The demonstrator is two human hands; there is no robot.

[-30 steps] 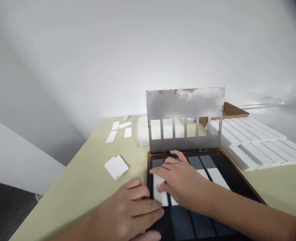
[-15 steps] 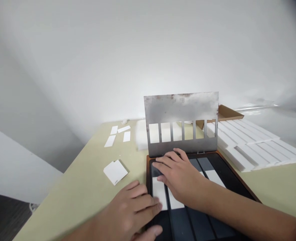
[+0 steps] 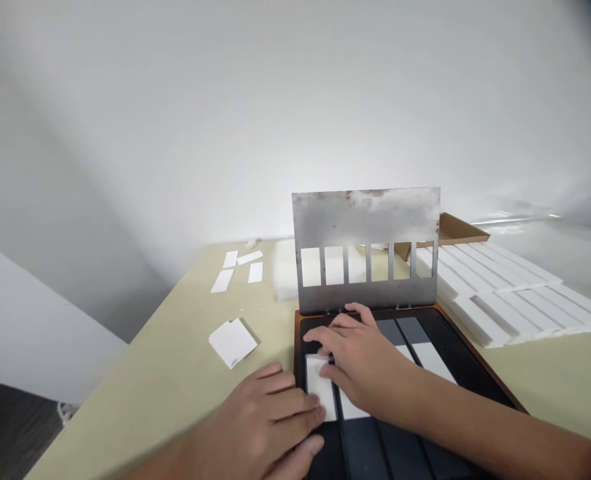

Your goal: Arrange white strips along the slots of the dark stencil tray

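Note:
On the black bed of a hinged frame jig (image 3: 475, 363), a white card (image 3: 321, 390) lies in the leftmost slot. My left hand (image 3: 270, 423) reaches in from the left, fingers extended and fingertips on the card's lower left edge. Over the card's upper end is my right hand (image 3: 358, 357), its fingers spread and the thumb and a bent finger touching the card. More white cards (image 3: 433, 362) lie in the slots to the right, partly hidden by my right forearm. The jig's metal plate (image 3: 368, 217), with a row of rectangular windows, stands upright at the back.
A small stack of white cards (image 3: 233, 343) lies left of the jig, with several loose white pieces (image 3: 256, 272) behind it. Rows of white strips or boxes (image 3: 510, 273) fill the right side near a brown cardboard tray (image 3: 460, 230). A white wall (image 3: 225, 120) rises behind the table.
My right hand's fingers have drawn back and bent, so its thumb and a finger now touch the card's upper end. My left hand stays by the lower edge, thumb closer to its fingers.

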